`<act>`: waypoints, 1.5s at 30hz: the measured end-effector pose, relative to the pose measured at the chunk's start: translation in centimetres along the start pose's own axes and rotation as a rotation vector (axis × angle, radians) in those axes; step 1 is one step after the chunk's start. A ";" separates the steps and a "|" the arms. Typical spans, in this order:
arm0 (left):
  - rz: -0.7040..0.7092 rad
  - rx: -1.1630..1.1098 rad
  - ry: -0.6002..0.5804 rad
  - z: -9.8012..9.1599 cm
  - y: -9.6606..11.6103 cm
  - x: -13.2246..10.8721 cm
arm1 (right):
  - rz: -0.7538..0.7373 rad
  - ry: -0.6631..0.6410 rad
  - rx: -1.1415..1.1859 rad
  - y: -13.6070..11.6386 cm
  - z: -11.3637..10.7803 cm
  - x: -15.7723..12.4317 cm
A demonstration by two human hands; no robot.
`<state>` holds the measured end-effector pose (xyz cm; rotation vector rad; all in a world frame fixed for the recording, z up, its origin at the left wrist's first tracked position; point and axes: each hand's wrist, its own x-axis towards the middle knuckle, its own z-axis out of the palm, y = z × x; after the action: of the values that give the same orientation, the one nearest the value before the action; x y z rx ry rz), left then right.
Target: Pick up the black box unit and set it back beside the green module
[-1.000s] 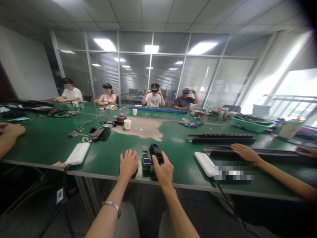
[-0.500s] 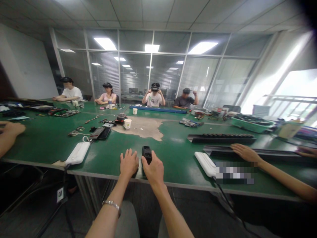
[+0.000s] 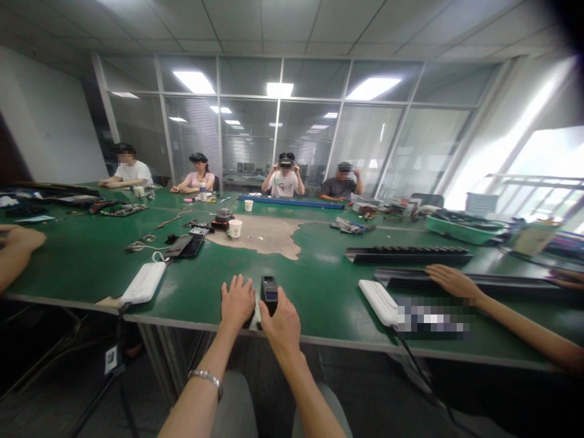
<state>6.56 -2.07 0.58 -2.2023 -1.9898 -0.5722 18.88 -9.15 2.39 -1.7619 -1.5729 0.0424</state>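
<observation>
The right hand (image 3: 283, 322) grasps a black device (image 3: 269, 291) at the near edge of a green table (image 3: 328, 304), thumb at its left side and fingers along its right, parted by little more than its width. A loose or slanted hold could let it slip and, so close to that edge, send it to the floor. Whether its base touches the table cannot be told (the hand covers it). Just beside it, the left hand (image 3: 238, 302) lies palm down, fingers loosely fanned, holding nothing visible; a sideways swing of the device could knock its fingertips. Farther along the near edge, one white pack (image 3: 145, 283) lies to the left, another (image 3: 378, 302) to the right, with cords running down past the edge that a snagged leg could tug. Toward the table's middle stands a cup (image 3: 235, 229), which an overlong reach could tip. At right, a co-worker's hand (image 3: 449, 281) rests on a black rail (image 3: 506, 286).
</observation>
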 end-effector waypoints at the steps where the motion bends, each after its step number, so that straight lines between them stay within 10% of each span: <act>1: -0.001 0.000 0.003 0.0 0.0 0.0 | 0.021 -0.006 0.003 -0.1 -0.2 0.2; 26: -0.009 -0.011 -0.017 -0.6 0.2 -0.3 | 0.067 0.067 0.108 -1.6 -1.8 3.6; 45: -0.018 -0.004 -0.018 0.0 0.2 0.0 | 0.143 0.047 -0.082 4.5 -0.4 3.0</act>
<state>6.74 -2.06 0.67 -2.2019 -2.0216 -0.5610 23.60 -6.54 1.60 -1.9236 -1.4317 0.0058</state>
